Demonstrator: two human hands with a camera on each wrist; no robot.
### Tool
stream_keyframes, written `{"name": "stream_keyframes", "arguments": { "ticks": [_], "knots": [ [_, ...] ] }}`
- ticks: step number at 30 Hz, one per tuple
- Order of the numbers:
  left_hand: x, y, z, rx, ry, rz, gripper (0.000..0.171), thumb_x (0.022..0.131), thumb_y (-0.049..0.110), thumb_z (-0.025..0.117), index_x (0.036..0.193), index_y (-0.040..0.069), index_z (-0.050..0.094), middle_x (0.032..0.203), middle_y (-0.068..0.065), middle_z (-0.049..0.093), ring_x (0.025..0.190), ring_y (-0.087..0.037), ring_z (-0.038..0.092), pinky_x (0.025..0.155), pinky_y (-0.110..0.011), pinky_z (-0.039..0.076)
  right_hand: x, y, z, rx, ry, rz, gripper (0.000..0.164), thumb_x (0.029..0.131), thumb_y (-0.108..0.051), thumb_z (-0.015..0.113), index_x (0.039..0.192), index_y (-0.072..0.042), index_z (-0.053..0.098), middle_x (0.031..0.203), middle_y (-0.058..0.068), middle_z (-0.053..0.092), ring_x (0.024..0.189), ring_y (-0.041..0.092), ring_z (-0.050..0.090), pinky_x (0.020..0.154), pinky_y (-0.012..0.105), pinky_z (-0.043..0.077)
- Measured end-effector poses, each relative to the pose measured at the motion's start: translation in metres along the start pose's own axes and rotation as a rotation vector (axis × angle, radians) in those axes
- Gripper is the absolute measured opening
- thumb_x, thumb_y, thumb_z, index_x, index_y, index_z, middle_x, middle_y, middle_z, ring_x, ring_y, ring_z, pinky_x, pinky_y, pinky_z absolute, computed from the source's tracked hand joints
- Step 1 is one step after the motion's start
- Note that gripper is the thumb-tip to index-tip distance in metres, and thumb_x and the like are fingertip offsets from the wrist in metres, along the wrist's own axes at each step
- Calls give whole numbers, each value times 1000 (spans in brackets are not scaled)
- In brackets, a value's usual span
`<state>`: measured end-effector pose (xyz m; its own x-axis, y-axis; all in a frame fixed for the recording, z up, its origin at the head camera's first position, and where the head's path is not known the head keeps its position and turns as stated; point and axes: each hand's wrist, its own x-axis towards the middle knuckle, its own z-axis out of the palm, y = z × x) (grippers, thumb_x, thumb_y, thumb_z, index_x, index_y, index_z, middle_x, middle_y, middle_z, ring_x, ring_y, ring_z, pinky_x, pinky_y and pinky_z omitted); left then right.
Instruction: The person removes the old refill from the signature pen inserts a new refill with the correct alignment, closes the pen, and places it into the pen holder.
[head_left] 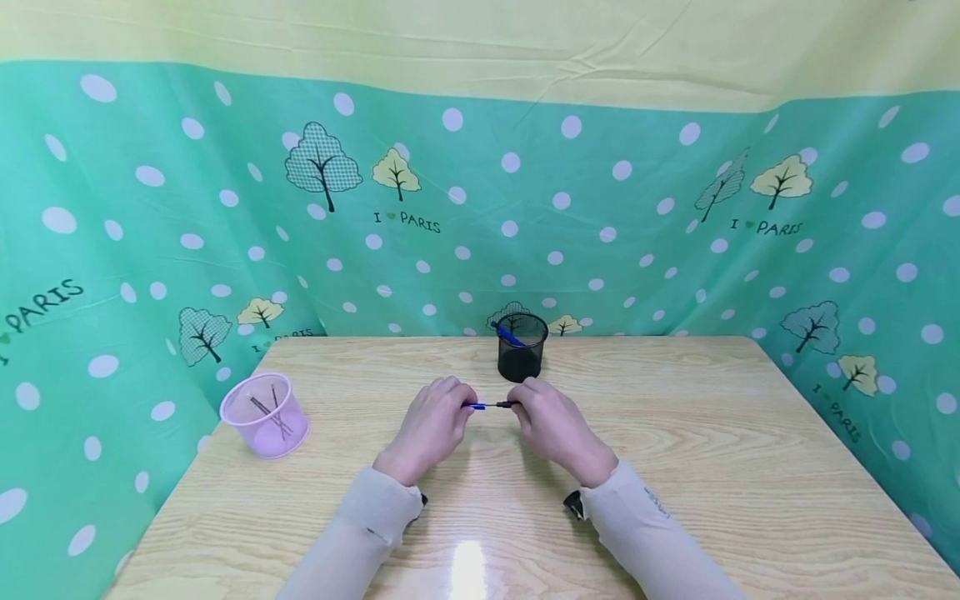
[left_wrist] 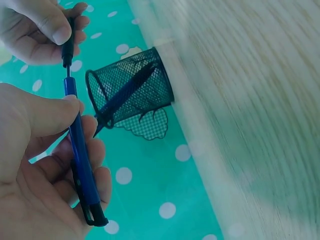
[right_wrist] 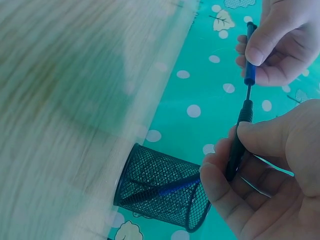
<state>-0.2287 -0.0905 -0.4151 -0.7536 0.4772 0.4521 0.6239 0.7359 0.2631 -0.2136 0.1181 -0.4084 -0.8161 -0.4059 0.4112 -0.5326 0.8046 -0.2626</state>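
Over the table, my left hand (head_left: 431, 421) pinches the blue barrel (left_wrist: 86, 160) of a pen between thumb and fingers. A black clip shows at the barrel's lower end in the left wrist view. Opposite it, my right hand (head_left: 558, 427) grips the pen's black ribbed grip section (right_wrist: 245, 113). The two parts stand apart in one line, with a thin refill (right_wrist: 248, 92) spanning the gap. Just beyond the hands stands a black mesh pen holder (head_left: 519, 360), upright, with another blue pen (head_left: 509, 335) leaning inside it.
At the table's left edge is a pink pen cup (head_left: 291, 432) with several thin dark sticks in it. The wooden table (head_left: 675, 467) is light-coloured. A green dotted curtain (head_left: 420, 292) hangs behind it and along both sides.
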Motion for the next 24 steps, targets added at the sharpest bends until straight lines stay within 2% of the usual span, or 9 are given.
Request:
{"name": "stream_keyframes", "arguments": {
  "ticks": [24],
  "knots": [
    [0,-7,-5,-4,-6,-26,8,85,8,71,89,12,66,84,4,57,79,-15,53,72,-31,45,0,2,0,-4,29,1,10,86,-3,68,91,-11,69,84,-5,57,73,8,52,64,25,49]
  ]
}}
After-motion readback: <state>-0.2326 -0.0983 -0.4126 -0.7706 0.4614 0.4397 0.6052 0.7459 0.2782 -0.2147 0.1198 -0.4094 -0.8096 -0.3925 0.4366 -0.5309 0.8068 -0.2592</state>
